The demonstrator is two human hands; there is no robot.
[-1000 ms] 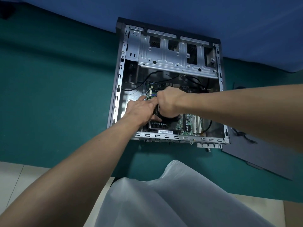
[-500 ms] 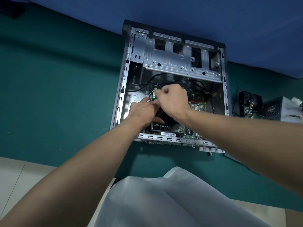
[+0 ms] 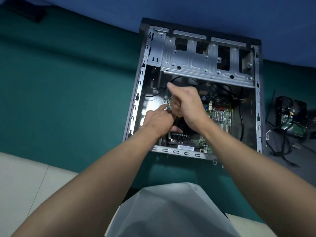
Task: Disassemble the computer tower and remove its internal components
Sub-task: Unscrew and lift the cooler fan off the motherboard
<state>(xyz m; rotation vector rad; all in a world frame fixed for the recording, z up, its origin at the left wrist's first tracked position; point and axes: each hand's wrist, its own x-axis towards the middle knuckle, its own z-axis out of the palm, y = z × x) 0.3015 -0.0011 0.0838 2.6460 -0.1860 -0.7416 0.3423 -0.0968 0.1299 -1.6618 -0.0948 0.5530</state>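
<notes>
Our right hand [image 3: 187, 106] curls round a dark tool [image 3: 177, 119] over the motherboard [image 3: 220, 117] in the tower [image 3: 136, 100]; our left hand [image 3: 159, 121] rests just beside it, forefinger [image 3: 162, 107] stretched straight.

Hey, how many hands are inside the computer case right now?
2. The left hand reaches in over the motherboard's left edge, forefinger extended. The right hand is just beyond it, curled round a black-and-yellow tool. None seem hidden.
</notes>
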